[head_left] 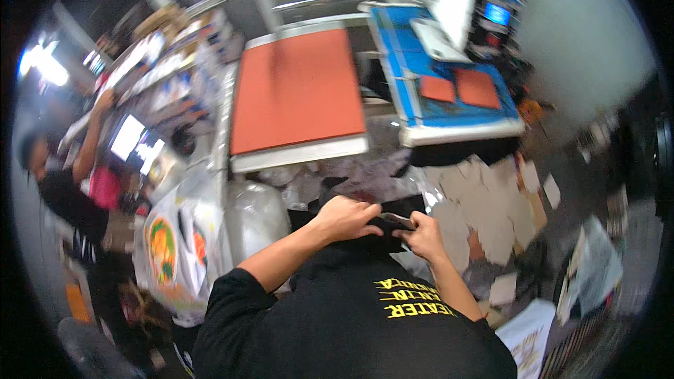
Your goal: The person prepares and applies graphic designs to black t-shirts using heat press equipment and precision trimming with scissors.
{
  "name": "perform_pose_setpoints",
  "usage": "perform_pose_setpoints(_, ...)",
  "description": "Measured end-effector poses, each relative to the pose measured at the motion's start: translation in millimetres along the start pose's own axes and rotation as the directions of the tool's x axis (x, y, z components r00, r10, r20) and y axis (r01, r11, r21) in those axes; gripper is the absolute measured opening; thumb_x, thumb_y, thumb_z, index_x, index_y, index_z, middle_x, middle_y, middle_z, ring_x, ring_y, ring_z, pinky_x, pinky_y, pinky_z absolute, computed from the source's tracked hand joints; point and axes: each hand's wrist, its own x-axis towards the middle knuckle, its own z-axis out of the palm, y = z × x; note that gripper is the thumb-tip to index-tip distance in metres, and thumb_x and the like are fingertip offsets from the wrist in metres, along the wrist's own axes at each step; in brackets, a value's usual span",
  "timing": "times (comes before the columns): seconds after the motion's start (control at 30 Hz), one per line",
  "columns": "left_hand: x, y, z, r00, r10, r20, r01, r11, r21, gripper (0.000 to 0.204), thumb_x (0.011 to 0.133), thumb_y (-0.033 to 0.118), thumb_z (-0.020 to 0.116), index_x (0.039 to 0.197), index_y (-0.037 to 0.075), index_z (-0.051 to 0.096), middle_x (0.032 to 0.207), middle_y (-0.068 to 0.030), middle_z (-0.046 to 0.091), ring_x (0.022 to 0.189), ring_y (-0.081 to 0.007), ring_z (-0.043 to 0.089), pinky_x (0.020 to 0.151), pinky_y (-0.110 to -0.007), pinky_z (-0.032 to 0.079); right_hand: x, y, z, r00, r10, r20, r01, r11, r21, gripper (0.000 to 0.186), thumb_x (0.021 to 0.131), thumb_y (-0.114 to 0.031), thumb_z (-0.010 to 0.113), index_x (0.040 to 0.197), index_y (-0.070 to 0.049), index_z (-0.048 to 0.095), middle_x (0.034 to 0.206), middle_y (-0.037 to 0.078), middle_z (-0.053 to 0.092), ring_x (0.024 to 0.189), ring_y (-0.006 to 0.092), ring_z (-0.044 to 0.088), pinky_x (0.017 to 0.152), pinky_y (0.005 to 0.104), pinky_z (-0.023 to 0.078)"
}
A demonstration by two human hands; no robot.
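Observation:
My left hand (345,218) is in front of my chest, its fingers and thumb curled over dark material that looks like black cloth (303,218). Close on its right, my right hand (423,237) has its fingers bent and pinched at a thin, pale-edged flat piece (399,220), whose kind is too blurred to make out. Only a small gap parts the two hands. The black cloth spreads out under both hands and partly merges with my black shirt, so its outline is hard to see.
Ahead stands a table with an orange-red top (298,91). Right of it, a blue-topped table (400,63) bears a white machine (449,21) and orange-red pads (479,89). Plastic bags (179,253) lie left, cardboard pieces (484,203) right. A person (74,196) reaches toward shelves at left.

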Motion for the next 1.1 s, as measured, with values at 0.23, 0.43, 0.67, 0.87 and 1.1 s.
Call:
perform_pose_setpoints(0.23, -15.0, -8.7, 84.4, 0.997, -0.012, 0.074, 0.021, 0.993, -0.118, 0.039, 0.083, 0.047, 0.076, 0.084, 0.009, 0.066, 0.073, -0.0116, 0.069, 0.070, -0.0342, 0.069, 0.058, -0.045, 0.053, -56.7, 189.6, 52.8, 0.768, 0.618, -0.169, -0.252, 0.534, 0.807, 0.030, 0.091, -0.032, 0.077, 0.087, -0.006, 0.063, 0.080, 0.002, 0.063, 0.069, 0.0169, 0.056, 0.063, 0.0360, 0.049)
perform_pose_setpoints(0.43, -12.8, -2.7, 87.5, 0.980, -0.009, 0.200, 0.046, 0.982, -0.182, 0.036, 0.084, 0.043, 0.077, 0.085, 0.009, 0.068, 0.074, -0.0123, 0.071, 0.070, -0.0337, 0.070, 0.060, -0.044, 0.054, -111.4, 268.2, 103.5, 0.655, 0.671, 0.347, -0.596, 0.178, 0.783, 0.051, 0.090, -0.040, 0.077, 0.127, -0.008, 0.062, 0.114, 0.010, 0.069, 0.099, 0.0300, 0.068, 0.084, 0.0428, 0.057)
perform_pose_setpoints(0.67, -20.2, 15.8, 28.7, 1.000, 0.012, 0.023, -0.002, 0.917, -0.398, 0.030, 0.081, 0.032, 0.083, 0.089, 0.005, 0.074, 0.079, -0.0155, 0.072, 0.070, -0.0337, 0.071, 0.062, -0.041, 0.056, -14.8, 132.2, 151.4, 0.920, -0.330, 0.213, 0.350, 0.934, -0.066, 0.058, 0.074, -0.025, 0.080, 0.129, -0.021, 0.062, 0.152, 0.014, 0.045, 0.140, 0.0418, 0.042, 0.110, 0.0658, 0.029)
perform_pose_setpoints(0.87, -86.4, -54.5, -93.6, 0.959, -0.283, 0.007, 0.281, 0.947, -0.156, 0.041, 0.074, 0.040, 0.085, 0.094, 0.008, 0.070, 0.083, -0.0141, 0.072, 0.079, -0.0357, 0.071, 0.068, -0.044, 0.056, 53.8, 48.4, 79.4, 0.866, -0.285, 0.411, 0.243, 0.958, 0.153, 0.019, 0.075, -0.013, 0.067, 0.092, -0.005, 0.063, 0.084, 0.021, 0.066, 0.082, 0.0420, 0.066, 0.070, 0.0456, 0.050)
perform_pose_setpoints(1.1, -199.8, -174.0, -99.8, 0.797, -0.563, -0.218, 0.595, 0.794, 0.124, 0.013, 0.070, 0.005, 0.073, 0.082, 0.007, 0.070, 0.082, -0.0106, 0.068, 0.088, -0.0343, 0.069, 0.081, -0.046, 0.053, 98.5, -55.2, 13.5, 0.936, -0.248, 0.251, 0.240, 0.969, 0.062, 0.018, 0.073, -0.006, 0.069, 0.089, -0.004, 0.061, 0.076, 0.019, 0.065, 0.070, 0.0395, 0.065, 0.064, 0.0413, 0.050)
